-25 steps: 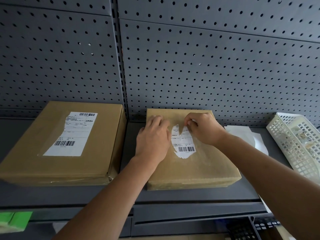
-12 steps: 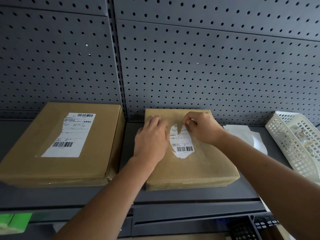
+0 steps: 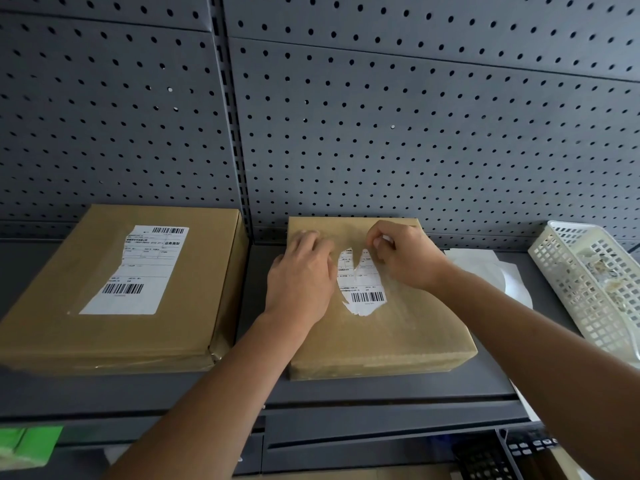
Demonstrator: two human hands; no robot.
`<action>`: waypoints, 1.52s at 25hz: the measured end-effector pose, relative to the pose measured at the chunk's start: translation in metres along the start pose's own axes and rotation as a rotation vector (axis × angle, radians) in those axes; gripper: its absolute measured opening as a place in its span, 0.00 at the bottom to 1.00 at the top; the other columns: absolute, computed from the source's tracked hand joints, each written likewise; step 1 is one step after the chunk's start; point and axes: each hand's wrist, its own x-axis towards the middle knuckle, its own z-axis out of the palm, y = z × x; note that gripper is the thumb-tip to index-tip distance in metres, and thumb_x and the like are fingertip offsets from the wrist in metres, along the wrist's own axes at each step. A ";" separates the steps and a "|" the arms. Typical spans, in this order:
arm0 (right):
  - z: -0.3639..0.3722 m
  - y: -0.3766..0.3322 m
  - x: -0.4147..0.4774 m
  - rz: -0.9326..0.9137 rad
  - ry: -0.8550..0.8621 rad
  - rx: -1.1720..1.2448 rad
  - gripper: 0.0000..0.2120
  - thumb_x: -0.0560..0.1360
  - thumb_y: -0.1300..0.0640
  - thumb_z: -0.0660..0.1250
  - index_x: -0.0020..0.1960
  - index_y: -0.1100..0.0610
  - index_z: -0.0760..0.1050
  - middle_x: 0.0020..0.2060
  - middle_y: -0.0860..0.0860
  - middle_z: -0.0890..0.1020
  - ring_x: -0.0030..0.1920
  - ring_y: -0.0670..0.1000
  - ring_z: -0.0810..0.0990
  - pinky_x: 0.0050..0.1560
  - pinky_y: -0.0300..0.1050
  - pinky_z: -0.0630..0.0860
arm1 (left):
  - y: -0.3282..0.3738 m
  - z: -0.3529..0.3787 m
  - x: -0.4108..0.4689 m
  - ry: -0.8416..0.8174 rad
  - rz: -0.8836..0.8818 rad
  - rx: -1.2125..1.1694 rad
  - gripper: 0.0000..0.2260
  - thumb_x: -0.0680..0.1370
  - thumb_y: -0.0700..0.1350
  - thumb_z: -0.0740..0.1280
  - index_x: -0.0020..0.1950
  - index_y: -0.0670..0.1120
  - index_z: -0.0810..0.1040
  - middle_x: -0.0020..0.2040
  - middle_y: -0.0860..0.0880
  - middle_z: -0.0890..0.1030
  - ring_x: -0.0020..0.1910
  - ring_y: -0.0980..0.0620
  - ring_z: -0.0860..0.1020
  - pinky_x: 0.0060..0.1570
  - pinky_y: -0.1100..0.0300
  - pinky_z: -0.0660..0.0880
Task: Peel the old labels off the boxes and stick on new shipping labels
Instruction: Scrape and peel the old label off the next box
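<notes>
Two brown cardboard boxes lie flat on a grey shelf. The right box (image 3: 388, 334) carries a torn white label remnant (image 3: 363, 289) with a barcode at its lower end. My left hand (image 3: 301, 282) lies flat on this box just left of the remnant, fingers spread, holding it down. My right hand (image 3: 405, 254) pinches the remnant's upper right edge between thumb and fingertips. The left box (image 3: 86, 327) bears a larger white label (image 3: 138, 271) with a torn left edge and two barcodes.
A white plastic lattice basket (image 3: 585, 289) with paper scraps stands at the right. White backing sheets (image 3: 498, 271) lie between it and the right box. A grey pegboard wall (image 3: 381, 133) rises behind. Something green (image 3: 24, 445) sits at bottom left, a black keyboard (image 3: 502, 455) at bottom right.
Both hands stay almost still on the right box. My right fingers have worked slightly at the label's upper edge; the remnant looks the same size.
</notes>
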 end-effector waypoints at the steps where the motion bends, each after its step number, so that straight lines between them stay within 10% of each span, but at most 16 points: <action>1: -0.001 0.000 -0.001 -0.006 0.016 0.012 0.14 0.78 0.65 0.58 0.45 0.51 0.78 0.33 0.49 0.80 0.31 0.52 0.75 0.35 0.44 0.74 | 0.000 0.000 0.000 -0.001 0.000 -0.001 0.16 0.80 0.48 0.56 0.62 0.48 0.79 0.62 0.50 0.76 0.67 0.51 0.72 0.50 0.49 0.80; 7: 0.000 -0.002 -0.009 -0.172 0.055 -0.092 0.12 0.77 0.67 0.62 0.49 0.58 0.83 0.42 0.48 0.81 0.34 0.37 0.73 0.40 0.34 0.72 | -0.001 0.001 -0.001 0.001 0.003 -0.006 0.16 0.80 0.48 0.56 0.61 0.47 0.79 0.62 0.50 0.76 0.67 0.51 0.72 0.49 0.49 0.81; 23: -0.014 -0.031 0.026 -0.123 -0.302 -0.605 0.03 0.76 0.60 0.62 0.45 0.57 0.74 0.41 0.51 0.78 0.39 0.54 0.80 0.39 0.50 0.80 | 0.001 0.001 0.000 -0.031 -0.024 0.029 0.19 0.79 0.49 0.52 0.62 0.49 0.77 0.65 0.51 0.75 0.70 0.52 0.70 0.52 0.50 0.80; 38: -0.015 -0.009 0.011 -0.203 -0.172 -0.300 0.05 0.76 0.60 0.65 0.49 0.55 0.80 0.42 0.45 0.77 0.42 0.48 0.77 0.47 0.47 0.77 | 0.001 -0.001 0.001 -0.046 -0.030 0.026 0.18 0.80 0.49 0.52 0.63 0.50 0.77 0.66 0.51 0.74 0.70 0.52 0.69 0.55 0.49 0.79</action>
